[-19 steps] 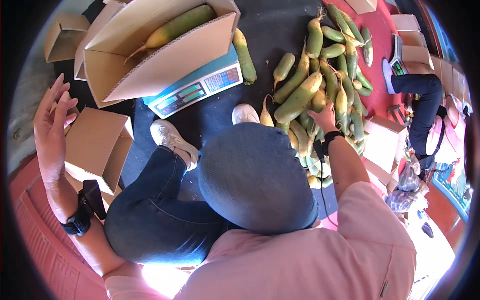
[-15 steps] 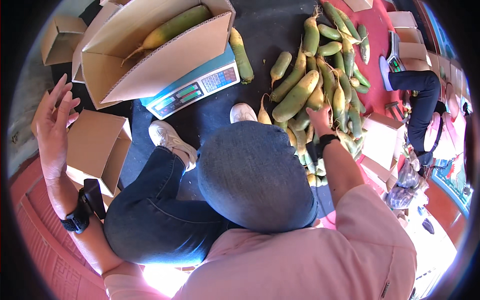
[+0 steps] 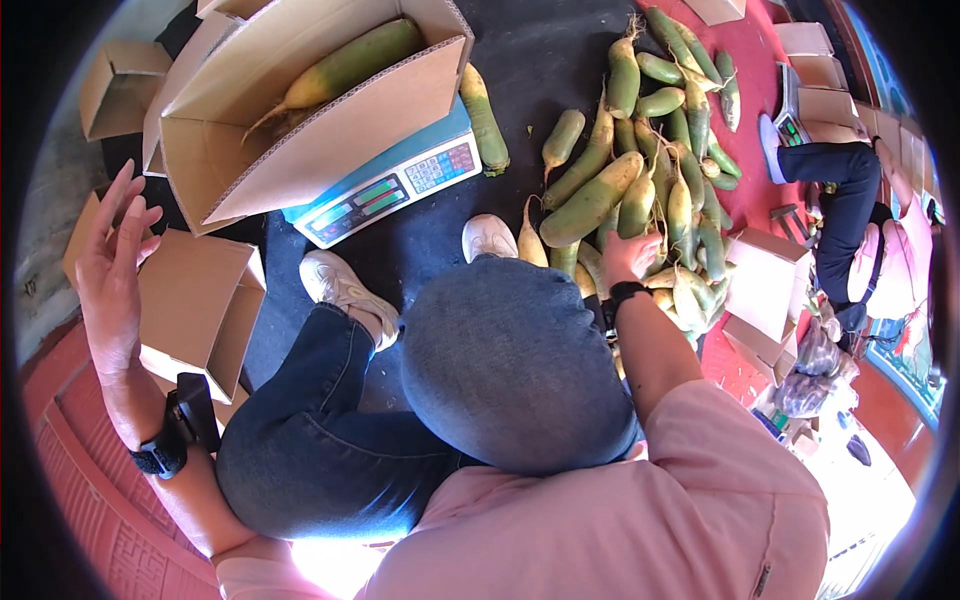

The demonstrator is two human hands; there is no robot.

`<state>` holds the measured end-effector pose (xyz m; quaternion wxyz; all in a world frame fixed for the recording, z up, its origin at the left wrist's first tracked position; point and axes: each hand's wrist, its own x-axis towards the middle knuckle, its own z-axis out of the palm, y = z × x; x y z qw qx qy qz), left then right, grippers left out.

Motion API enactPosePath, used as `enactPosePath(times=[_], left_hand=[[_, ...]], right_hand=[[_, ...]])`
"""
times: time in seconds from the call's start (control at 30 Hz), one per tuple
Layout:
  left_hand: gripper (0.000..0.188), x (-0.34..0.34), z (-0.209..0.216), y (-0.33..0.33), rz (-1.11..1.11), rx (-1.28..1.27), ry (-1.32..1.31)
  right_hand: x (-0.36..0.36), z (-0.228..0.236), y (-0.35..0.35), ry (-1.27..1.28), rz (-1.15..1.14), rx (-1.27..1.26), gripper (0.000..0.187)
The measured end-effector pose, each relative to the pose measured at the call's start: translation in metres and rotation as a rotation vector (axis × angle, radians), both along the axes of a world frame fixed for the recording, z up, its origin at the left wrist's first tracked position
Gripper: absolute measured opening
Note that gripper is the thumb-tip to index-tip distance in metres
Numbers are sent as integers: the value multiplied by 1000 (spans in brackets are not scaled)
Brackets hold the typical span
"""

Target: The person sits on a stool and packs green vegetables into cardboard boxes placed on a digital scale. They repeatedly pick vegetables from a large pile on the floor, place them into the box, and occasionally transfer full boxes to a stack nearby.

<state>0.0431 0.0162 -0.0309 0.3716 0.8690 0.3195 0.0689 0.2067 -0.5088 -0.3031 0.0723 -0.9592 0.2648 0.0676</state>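
My left hand (image 3: pixel 112 270) is raised at the far left, fingers apart and holding nothing, near an open cardboard box. At the near side of a heap of green radishes (image 3: pixel 597 200), my right hand (image 3: pixel 630 257) has its fingers closed round the lower end of a green radish (image 3: pixel 636 208); part of the grip is hidden. A large green-and-yellow radish (image 3: pixel 350 62) lies inside the cardboard carton (image 3: pixel 345 140), which stands on a digital scale (image 3: pixel 390 190). One more radish (image 3: pixel 484 120) rests on the dark floor beside the scale.
Empty cardboard boxes (image 3: pixel 190 300) stand at the left, below the carton. Another open box (image 3: pixel 768 280) is right of the heap. A co-worker (image 3: pixel 840 200) sits at the far right near a second scale (image 3: pixel 790 115). My knees and shoes lie between the scale and heap.
My right hand has drawn back slightly toward me at the heap, and the radish by its fingers has shifted. My left hand stays raised and open, almost in place.
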Motion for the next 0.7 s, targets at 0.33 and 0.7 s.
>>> enactPosePath(times=[0.33,0.7], left_hand=[[43,2,-17,4,67,102,-74],[51,0,-25,2,150,110,0]], right_hand=[[59,104,44,-380,221,1034,50],[113,324,325,-25,2182,1,59]])
